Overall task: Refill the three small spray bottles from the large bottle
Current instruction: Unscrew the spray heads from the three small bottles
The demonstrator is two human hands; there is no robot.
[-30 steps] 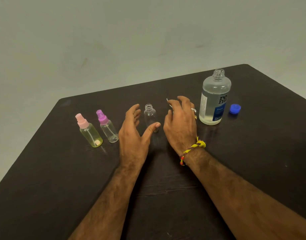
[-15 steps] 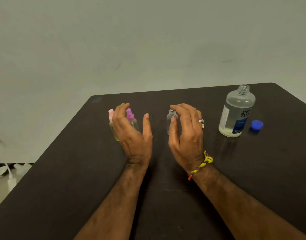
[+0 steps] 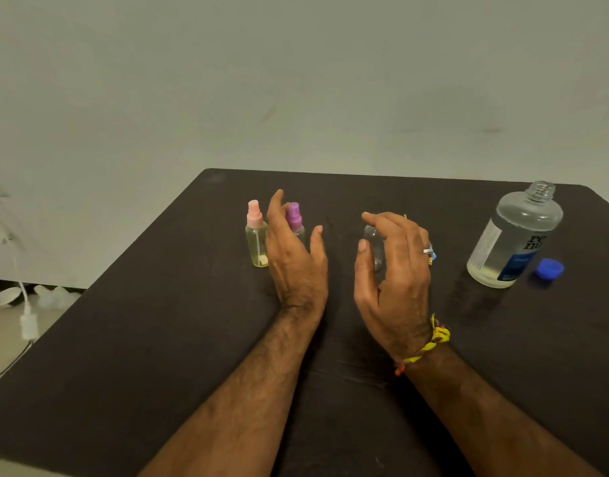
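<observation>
1. My left hand [image 3: 297, 266] rests its edge on the dark matte table [image 3: 158, 339], fingers straight and loosely spread, thumb up and apart, holding nothing.
2. Just behind those fingers stands the small clear spray bottle with the purple pump top [image 3: 295, 220]; my hand hides most of its body, so I cannot tell how full it is.
3. Right beside it, to the left, stands the small yellowish spray bottle with the pink pump top [image 3: 256, 241], upright, its thin dip tube showing through pale liquid, a small tan patch near its base.
4. My right hand [image 3: 394, 270] curves over the small uncapped clear bottle [image 3: 373, 244], fingers curled above and beyond it, thumb on the near side. The glassy body shows only between thumb and fingers; whether I actually touch it, I cannot tell.
5. A ring sits on that hand, and a yellow-and-red braided thread [image 3: 425, 346] wraps the wrist.
6. Well to the right stands the large clear plastic bottle with the blue-and-white label [image 3: 513, 242], upright, its threaded neck bare, clear liquid filling much of it.
7. Its round blue cap [image 3: 549, 269] lies on the table just beside its base, on the right.
</observation>
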